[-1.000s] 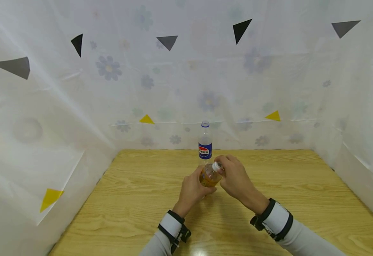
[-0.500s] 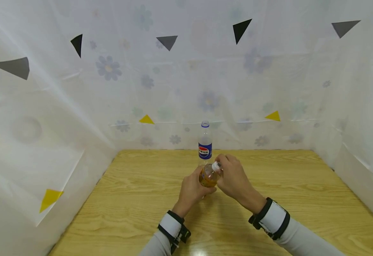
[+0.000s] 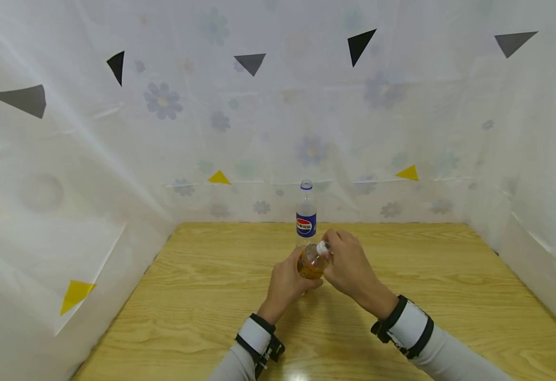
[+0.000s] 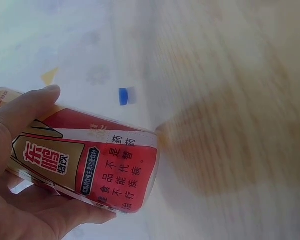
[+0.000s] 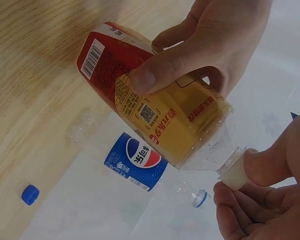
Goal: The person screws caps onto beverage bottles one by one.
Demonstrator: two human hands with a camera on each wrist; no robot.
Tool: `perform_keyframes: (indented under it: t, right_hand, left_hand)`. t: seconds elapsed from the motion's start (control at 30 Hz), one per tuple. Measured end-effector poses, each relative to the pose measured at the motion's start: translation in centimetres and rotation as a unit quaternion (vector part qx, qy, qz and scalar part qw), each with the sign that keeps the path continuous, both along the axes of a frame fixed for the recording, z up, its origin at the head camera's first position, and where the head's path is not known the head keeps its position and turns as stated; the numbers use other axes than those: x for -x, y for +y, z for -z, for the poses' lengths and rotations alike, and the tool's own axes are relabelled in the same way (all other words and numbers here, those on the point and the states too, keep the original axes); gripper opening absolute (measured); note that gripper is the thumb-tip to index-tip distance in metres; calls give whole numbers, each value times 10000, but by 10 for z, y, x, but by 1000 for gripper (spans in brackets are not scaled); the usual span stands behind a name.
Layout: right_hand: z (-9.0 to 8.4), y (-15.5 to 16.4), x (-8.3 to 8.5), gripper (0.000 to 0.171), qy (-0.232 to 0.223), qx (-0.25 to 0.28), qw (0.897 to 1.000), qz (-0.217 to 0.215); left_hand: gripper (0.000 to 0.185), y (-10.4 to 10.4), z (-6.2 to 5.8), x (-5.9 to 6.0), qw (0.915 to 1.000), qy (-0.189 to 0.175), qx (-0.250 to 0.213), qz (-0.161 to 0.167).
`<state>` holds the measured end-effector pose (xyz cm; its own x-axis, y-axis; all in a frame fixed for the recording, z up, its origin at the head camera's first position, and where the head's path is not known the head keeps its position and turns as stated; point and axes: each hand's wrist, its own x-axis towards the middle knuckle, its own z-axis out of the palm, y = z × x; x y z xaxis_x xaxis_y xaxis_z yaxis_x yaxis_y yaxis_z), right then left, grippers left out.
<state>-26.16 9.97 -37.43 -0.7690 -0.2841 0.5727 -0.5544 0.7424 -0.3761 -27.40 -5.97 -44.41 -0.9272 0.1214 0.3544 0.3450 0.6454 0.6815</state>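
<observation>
My left hand (image 3: 285, 280) grips the body of a drink bottle (image 5: 172, 117) with a red and gold label and amber liquid inside. The bottle leans to the right in the head view, and its base seems close to the table. My right hand (image 3: 351, 267) pinches the white cap (image 5: 234, 175) at the bottle's mouth between thumb and fingers. Directly behind stands an uncapped, clear cola bottle (image 3: 306, 225) with a blue label, its lower part hidden by the hands and the drink bottle. A blue cap (image 5: 30, 194) lies on the table near the cola bottle.
The wood-grain table (image 3: 202, 296) spreads around both hands. Pale, flower-patterned sheeting (image 3: 278, 121) encloses it at the back and both sides, with black, grey and yellow triangles on it.
My right hand and wrist have shifted slightly left while keeping their pinch on the white cap. The left hand and both bottles look almost unmoved.
</observation>
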Motion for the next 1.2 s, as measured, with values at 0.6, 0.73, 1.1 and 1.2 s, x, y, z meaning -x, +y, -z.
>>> perform_keyframes:
  t: [0.6,0.73,1.1,1.2]
  right_hand:
    - [1,3,-3,22,101,-37,9999,-57]
    - [2,5,-3,20,129,-36,9998,-112]
    - [-5,11,-7,45,-71,147,9997,-166]
    - [-7,14,-7,50,-75,133,9997,-168]
  left_hand:
    - [72,0,-2,-2,9999,11,-61,79]
    - [74,-1,-4,-1,9998,-54,-47,170]
    - [73,-2,-19,4,9996,-227,-106,136]
    - [74,-5,-27,7,9996,-234,-108,93]
